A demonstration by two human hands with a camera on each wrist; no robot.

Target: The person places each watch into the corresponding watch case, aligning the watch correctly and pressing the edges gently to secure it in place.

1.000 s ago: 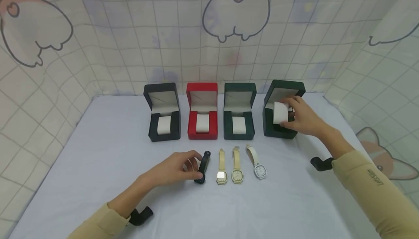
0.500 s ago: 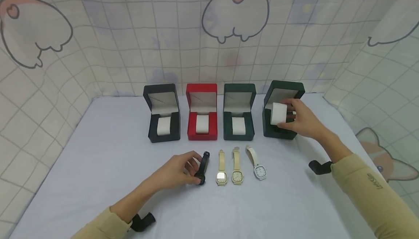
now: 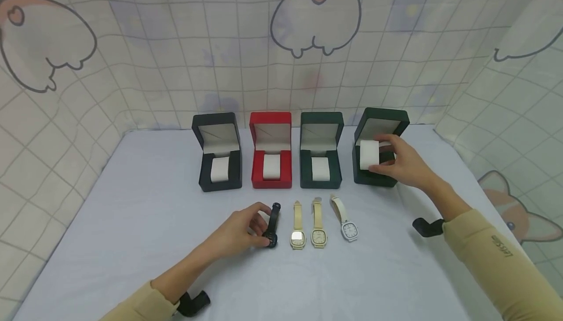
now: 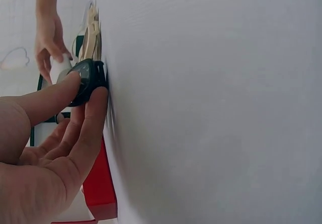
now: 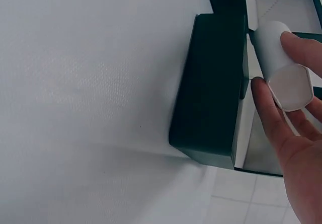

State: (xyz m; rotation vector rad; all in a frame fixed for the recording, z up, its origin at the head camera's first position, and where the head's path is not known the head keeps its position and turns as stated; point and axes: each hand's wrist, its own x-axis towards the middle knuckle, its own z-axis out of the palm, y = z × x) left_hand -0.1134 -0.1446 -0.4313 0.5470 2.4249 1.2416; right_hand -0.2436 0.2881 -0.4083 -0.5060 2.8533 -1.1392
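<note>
My left hand (image 3: 239,230) is at the black wristwatch (image 3: 272,228), which lies on the white cloth. In the left wrist view the thumb presses the dial of the black watch (image 4: 86,78) while a finger touches its other side, so it is pinched. Over the rightmost green watch box (image 3: 374,179), my right hand (image 3: 404,162) grips a white watch pillow (image 3: 369,155) between thumb and fingers. The right wrist view shows the pillow (image 5: 282,58) tilted above the open box (image 5: 211,88). To the right of the black watch lie two cream watches (image 3: 297,238) (image 3: 318,237) and a white one (image 3: 350,230).
Left of the rightmost box stand three more open watch boxes, one black (image 3: 220,184), one red (image 3: 271,183) and one green (image 3: 321,184), each with a white pillow inside. A patterned curtain (image 3: 176,57) rises behind the cloth-covered table (image 3: 132,184).
The white pillow in my right hand has shifted left and slightly down over the rightmost box. My left hand stays at the black watch, which has shifted only slightly.
</note>
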